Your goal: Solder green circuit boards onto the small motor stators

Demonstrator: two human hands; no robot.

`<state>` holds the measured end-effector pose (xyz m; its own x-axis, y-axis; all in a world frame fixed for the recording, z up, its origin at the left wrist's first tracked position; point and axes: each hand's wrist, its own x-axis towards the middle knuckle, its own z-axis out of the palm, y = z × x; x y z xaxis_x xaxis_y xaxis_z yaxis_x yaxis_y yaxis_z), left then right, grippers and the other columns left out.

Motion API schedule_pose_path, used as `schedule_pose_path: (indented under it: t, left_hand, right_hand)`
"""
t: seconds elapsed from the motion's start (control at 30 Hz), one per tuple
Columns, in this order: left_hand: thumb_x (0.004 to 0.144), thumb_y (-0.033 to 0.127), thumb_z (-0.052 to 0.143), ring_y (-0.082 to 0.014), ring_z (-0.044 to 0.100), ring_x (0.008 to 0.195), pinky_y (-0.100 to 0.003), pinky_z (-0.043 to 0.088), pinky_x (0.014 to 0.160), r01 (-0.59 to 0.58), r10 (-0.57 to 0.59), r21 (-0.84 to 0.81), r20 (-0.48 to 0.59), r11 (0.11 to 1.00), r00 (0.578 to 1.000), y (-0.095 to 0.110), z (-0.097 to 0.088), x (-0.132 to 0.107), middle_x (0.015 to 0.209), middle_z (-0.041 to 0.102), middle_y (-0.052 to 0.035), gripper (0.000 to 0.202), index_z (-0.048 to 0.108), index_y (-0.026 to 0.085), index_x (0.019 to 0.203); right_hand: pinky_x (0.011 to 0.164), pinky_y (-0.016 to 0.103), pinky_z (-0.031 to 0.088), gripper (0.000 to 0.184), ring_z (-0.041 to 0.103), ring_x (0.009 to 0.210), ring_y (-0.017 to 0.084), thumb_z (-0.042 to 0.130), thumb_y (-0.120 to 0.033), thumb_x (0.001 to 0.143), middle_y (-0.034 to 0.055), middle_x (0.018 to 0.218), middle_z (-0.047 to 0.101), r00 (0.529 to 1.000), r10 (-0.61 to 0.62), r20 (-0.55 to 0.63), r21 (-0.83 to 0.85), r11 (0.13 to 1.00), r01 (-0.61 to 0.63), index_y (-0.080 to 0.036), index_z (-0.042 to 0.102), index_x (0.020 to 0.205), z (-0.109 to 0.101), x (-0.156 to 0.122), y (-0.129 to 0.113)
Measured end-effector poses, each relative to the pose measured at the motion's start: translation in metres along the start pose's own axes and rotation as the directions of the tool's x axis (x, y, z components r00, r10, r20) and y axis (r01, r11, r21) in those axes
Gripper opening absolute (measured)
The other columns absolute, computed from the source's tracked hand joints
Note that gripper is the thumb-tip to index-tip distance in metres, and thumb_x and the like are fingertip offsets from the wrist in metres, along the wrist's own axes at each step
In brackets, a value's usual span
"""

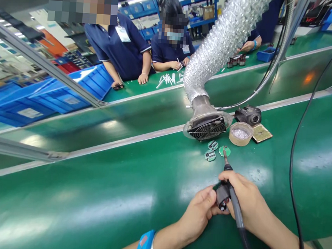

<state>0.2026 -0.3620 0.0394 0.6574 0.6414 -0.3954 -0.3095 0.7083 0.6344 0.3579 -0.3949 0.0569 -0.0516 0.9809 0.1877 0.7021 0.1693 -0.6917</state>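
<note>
My left hand (pixel 198 210) grips a small dark cylindrical part (pixel 222 196), perhaps a motor, between thumb and fingers. A soldering iron (pixel 236 203) lies in my right hand (pixel 247 196), its tip pointing away from me. Fingers of the right hand also come against the dark part, though how firmly is hidden. Beyond the hands, the iron's tip overlaps a round green circuit board (pixel 224 151) in view; whether they touch I cannot tell. Two more round boards with dark components, one nearer (pixel 210 155) and one farther (pixel 213 145), lie to its left.
A fan-fronted fume duct (pixel 207 125) hangs over the bench's far edge. To its right sit a round tub (pixel 240 134) of shiny bits, a square sponge tray (pixel 261 133) and a dark iron stand (pixel 248 114). A black cable (pixel 293 179) hangs at right. Co-workers (pixel 172 37) work opposite.
</note>
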Motion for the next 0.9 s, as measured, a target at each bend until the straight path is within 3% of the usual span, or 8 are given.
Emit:
schedule_pose_path:
  t: [0.27,0.37,0.5,0.63,0.9]
  left_hand:
    - [0.080,0.045,0.074,-0.0115,0.064,0.070,-0.021,0.053,0.067,-0.038,0.039,-0.017,0.032,0.999,0.999,0.000,0.005,0.000,0.079,0.067,-0.0045,0.037,0.069,0.011,0.093]
    - [0.080,0.044,0.074,-0.0133,0.066,0.070,-0.024,0.056,0.070,0.003,-0.003,-0.051,0.009,0.999,1.000,0.003,0.002,0.001,0.081,0.070,-0.0077,0.037,0.069,0.008,0.090]
    - [0.084,0.041,0.070,-0.0165,0.070,0.079,-0.026,0.060,0.075,0.058,-0.072,-0.166,-0.080,0.984,0.994,0.009,-0.004,0.002,0.091,0.073,-0.0122,0.037,0.070,0.006,0.094]
    - [0.090,0.037,0.064,-0.0179,0.073,0.082,-0.022,0.061,0.073,0.106,-0.134,-0.229,-0.113,0.968,0.985,0.013,-0.008,-0.001,0.097,0.074,-0.0160,0.035,0.068,0.004,0.101]
    - [0.092,0.036,0.061,-0.0187,0.073,0.082,-0.023,0.061,0.073,0.126,-0.153,-0.236,-0.097,0.963,0.983,0.012,-0.005,-0.004,0.098,0.073,-0.0169,0.035,0.068,0.003,0.103]
  right_hand:
    - [0.063,0.028,0.050,0.035,0.058,0.072,0.019,0.044,-0.006,0.073,0.0044,0.082,0.063,0.964,-0.183,-0.192,-0.077,0.982,0.171,-0.021,0.054,0.102,0.018,-0.005,0.006]
    - [0.063,0.028,0.051,0.035,0.062,0.072,0.019,0.044,-0.008,0.073,0.0041,0.084,0.066,0.976,-0.094,-0.199,-0.043,0.995,0.087,-0.021,0.054,0.104,0.015,-0.002,0.002]
    - [0.067,0.026,0.055,0.041,0.067,0.071,0.016,0.053,-0.017,0.078,0.0023,0.097,0.070,0.993,0.091,-0.073,0.166,0.983,-0.078,-0.023,0.049,0.118,0.002,-0.001,-0.003]
    - [0.081,0.029,0.057,0.044,0.069,0.097,0.020,0.055,-0.017,0.080,0.0077,0.126,0.064,0.990,0.104,-0.099,0.265,0.961,-0.075,-0.024,0.046,0.122,-0.006,-0.008,0.000]
    - [0.087,0.031,0.055,0.042,0.067,0.102,0.020,0.053,-0.018,0.080,0.0062,0.116,0.067,0.992,0.049,-0.118,0.249,0.968,-0.018,-0.024,0.048,0.122,-0.003,-0.011,0.001]
